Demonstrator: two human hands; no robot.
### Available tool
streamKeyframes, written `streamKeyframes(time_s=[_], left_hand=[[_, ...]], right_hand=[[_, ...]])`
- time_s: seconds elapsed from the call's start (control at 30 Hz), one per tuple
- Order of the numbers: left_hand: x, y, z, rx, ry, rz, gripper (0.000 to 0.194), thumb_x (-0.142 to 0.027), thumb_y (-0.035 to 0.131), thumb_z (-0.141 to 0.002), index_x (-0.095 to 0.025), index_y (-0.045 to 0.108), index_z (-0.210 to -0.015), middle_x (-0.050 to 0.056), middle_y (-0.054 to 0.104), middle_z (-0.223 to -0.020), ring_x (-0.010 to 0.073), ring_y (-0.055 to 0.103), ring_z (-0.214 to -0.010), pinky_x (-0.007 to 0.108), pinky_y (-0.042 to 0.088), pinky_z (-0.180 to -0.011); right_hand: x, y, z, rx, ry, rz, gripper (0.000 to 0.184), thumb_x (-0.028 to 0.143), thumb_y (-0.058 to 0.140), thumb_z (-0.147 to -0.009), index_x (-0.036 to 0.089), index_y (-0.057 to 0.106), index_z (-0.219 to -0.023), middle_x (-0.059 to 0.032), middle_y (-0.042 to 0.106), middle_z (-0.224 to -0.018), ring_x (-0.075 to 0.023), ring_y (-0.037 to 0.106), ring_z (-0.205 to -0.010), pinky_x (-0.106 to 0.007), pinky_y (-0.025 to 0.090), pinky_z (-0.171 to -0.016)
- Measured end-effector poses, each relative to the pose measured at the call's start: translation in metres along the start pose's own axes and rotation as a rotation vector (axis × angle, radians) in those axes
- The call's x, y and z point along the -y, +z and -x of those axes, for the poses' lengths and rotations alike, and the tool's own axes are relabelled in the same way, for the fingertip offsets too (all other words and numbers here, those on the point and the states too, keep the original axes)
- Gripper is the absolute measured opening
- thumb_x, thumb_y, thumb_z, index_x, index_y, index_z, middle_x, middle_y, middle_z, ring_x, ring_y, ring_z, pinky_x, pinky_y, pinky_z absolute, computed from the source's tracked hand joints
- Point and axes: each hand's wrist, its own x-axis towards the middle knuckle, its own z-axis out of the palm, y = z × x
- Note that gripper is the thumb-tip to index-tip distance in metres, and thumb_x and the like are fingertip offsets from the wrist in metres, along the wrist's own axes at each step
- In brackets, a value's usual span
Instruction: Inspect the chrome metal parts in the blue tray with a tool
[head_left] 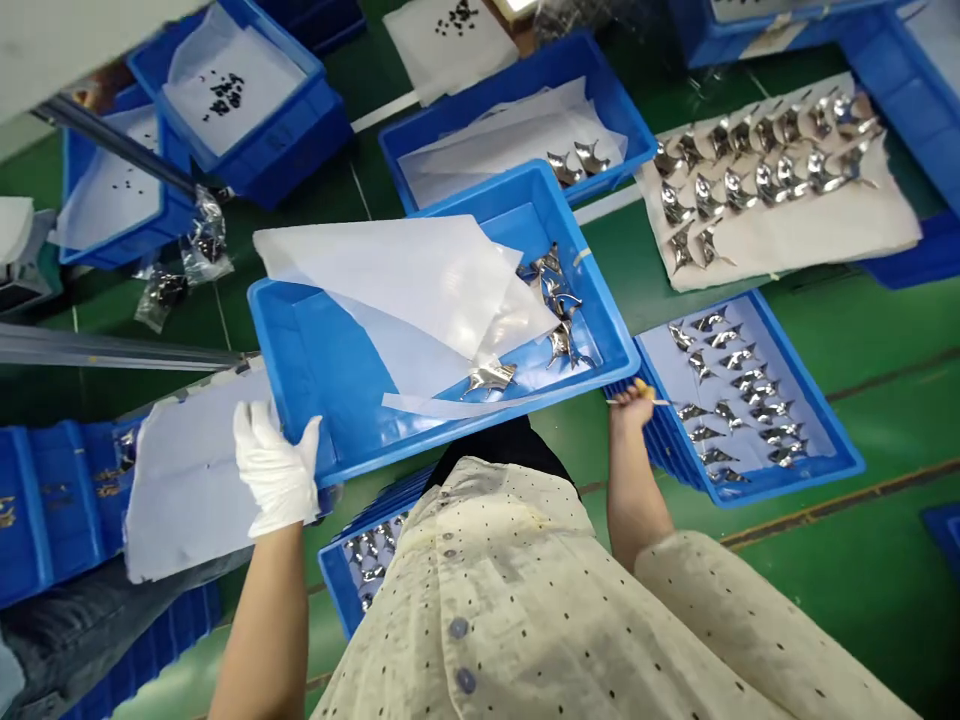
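Observation:
A blue plastic tray (337, 385) is held up in front of me at a tilt. My left hand (277, 470), in a white glove, grips its near left corner, thumb over the rim and fingers along the outer side. White sheets (405, 285) lie loose in the tray, one reaching over its far edge. Several shiny silver pointed metal pieces (559, 300) are bunched at the right end, and one metal piece (490, 377) lies apart near the front. At the tray's near right corner my right hand (636, 402) is closed around a thin pale stick (660, 402), with yellow covering on a fingertip.
To the right, stacked blue trays (844, 462) carry rows of metal pieces. Behind them a pale cloth (810, 250) holds more rows. Another blue tray (450, 125) lies beyond mine. Far left are blue bins (322, 125) with small dark parts and a metal rail (112, 345).

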Motion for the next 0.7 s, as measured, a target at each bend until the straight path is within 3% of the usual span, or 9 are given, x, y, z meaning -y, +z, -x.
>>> streamKeyframes(time_s=[0.03, 0.1, 0.2, 0.27, 0.33, 0.4, 0.47, 0.6, 0.7], left_hand=[[-0.010, -0.002, -0.005, -0.022, 0.145, -0.012, 0.077, -0.047, 0.067, -0.090, -0.016, 0.042, -0.156, 0.025, 0.033, -0.168, 0.0429, 0.035, -0.156, 0.062, 0.035, -0.126], [-0.037, 0.001, -0.020, 0.005, 0.364, 0.006, 0.067, -0.039, 0.063, -0.094, -0.019, 0.045, -0.155, 0.023, 0.043, -0.163, 0.0400, 0.038, -0.155, 0.060, 0.036, -0.125], [-0.088, 0.017, -0.056, 0.095, 0.588, -0.003, 0.054, -0.024, 0.050, -0.098, -0.017, 0.051, -0.151, 0.021, 0.043, -0.164, 0.0349, 0.031, -0.159, 0.063, 0.022, -0.129], [-0.116, 0.033, -0.085, 0.081, 0.607, 0.034, 0.051, -0.016, 0.043, -0.097, -0.016, 0.056, -0.146, 0.020, 0.042, -0.166, 0.0303, 0.023, -0.163, 0.066, 0.011, -0.129], [-0.135, 0.048, -0.114, 0.057, 0.556, 0.084, 0.048, -0.019, 0.037, -0.096, -0.013, 0.061, -0.137, 0.018, 0.042, -0.166, 0.0240, 0.017, -0.163, 0.065, 0.000, -0.128], [-0.146, 0.059, -0.138, 0.083, 0.549, 0.101, 0.054, -0.028, 0.024, -0.097, -0.005, 0.063, -0.128, 0.015, 0.044, -0.163, 0.0196, 0.009, -0.163, 0.061, -0.001, -0.127], [-0.153, 0.064, -0.155, 0.118, 0.574, 0.104, 0.058, -0.036, 0.021, -0.099, -0.005, 0.065, -0.120, 0.014, 0.047, -0.161, 0.0191, 0.010, -0.163, 0.059, 0.000, -0.127], [-0.163, 0.054, -0.164, 0.087, 0.562, 0.131, 0.035, -0.037, 0.046, -0.100, -0.016, 0.069, -0.116, 0.015, 0.048, -0.165, 0.0259, 0.027, -0.161, 0.061, 0.007, -0.131], [-0.157, 0.025, -0.161, 0.113, 0.476, 0.123, 0.035, -0.037, 0.050, -0.103, -0.011, 0.065, -0.122, 0.016, 0.061, -0.151, 0.0295, 0.048, -0.149, 0.054, 0.030, -0.128]], right_hand=[[0.014, -0.010, 0.001, -0.005, -0.046, -0.010, 0.030, 0.044, 0.062, -0.104, 0.014, 0.066, -0.105, -0.0012, 0.066, -0.088, -0.0106, 0.061, -0.067, -0.024, 0.055, -0.059], [0.047, -0.027, 0.002, 0.016, -0.151, -0.032, 0.046, 0.050, 0.050, -0.106, 0.018, 0.056, -0.074, 0.0059, 0.045, -0.058, -0.0063, 0.035, -0.042, -0.017, 0.031, -0.038], [0.100, -0.037, 0.003, 0.117, -0.288, -0.047, 0.057, 0.063, 0.055, -0.095, 0.024, 0.040, -0.057, 0.0064, 0.027, -0.047, -0.0085, 0.017, -0.037, -0.023, 0.010, -0.031], [0.134, -0.029, 0.001, 0.229, -0.379, -0.056, 0.054, 0.067, 0.069, -0.081, 0.027, 0.044, -0.054, 0.0047, 0.028, -0.047, -0.0100, 0.018, -0.038, -0.027, 0.006, -0.032], [0.161, -0.010, 0.001, 0.352, -0.468, -0.070, 0.050, 0.066, 0.078, -0.071, 0.028, 0.051, -0.053, 0.0037, 0.029, -0.048, -0.0101, 0.019, -0.039, -0.030, 0.006, -0.033], [0.178, 0.012, 0.005, 0.451, -0.528, -0.080, 0.049, 0.066, 0.078, -0.071, 0.027, 0.054, -0.054, 0.0037, 0.030, -0.047, -0.0089, 0.017, -0.038, -0.030, 0.006, -0.033], [0.186, 0.033, 0.014, 0.527, -0.510, -0.058, 0.051, 0.065, 0.077, -0.075, 0.025, 0.054, -0.053, 0.0045, 0.031, -0.045, -0.0074, 0.017, -0.037, -0.027, 0.007, -0.032], [0.188, 0.065, 0.036, 0.699, -0.396, 0.052, 0.056, 0.064, 0.085, -0.069, 0.021, 0.055, -0.052, 0.0055, 0.039, -0.043, -0.0041, 0.021, -0.036, -0.020, 0.012, -0.032], [0.190, 0.083, 0.046, 0.864, -0.311, 0.203, 0.055, 0.067, 0.088, -0.067, 0.019, 0.063, -0.057, 0.0050, 0.044, -0.043, -0.0035, 0.025, -0.035, -0.019, 0.016, -0.033]])
